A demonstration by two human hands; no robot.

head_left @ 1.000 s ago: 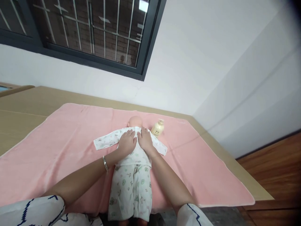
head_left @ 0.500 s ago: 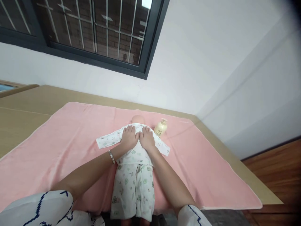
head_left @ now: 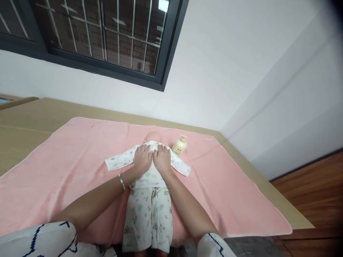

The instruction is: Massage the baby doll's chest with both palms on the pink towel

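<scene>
A baby doll (head_left: pixel 150 181) in a white patterned top and trousers lies stretched out, its bald head at the far end and its sleeves spread to both sides. My left hand (head_left: pixel 143 159) rests flat on the left of its upper body, fingers extended towards the head. Beside it, my right hand (head_left: pixel 162 159) lies flat on the right half, the thumbs close together. Neither hand grips anything. A pale yellow pump bottle (head_left: pixel 179 145) stands just past the doll's right-hand sleeve. The doll's feet are partly cut off at the bottom edge.
Under the doll is a pink blanket (head_left: pixel 225 192), spread over a wooden table (head_left: pixel 24 142). Behind the table rises a white wall (head_left: pixel 203 89) with a dark-framed barred window (head_left: pixel 107 35). Brown wooden panelling (head_left: pixel 316 189) is at the right.
The whole view has shifted slightly, so things sit a little further left. Both hands stay flat on the doll, with their fingers drawn slightly closer together.
</scene>
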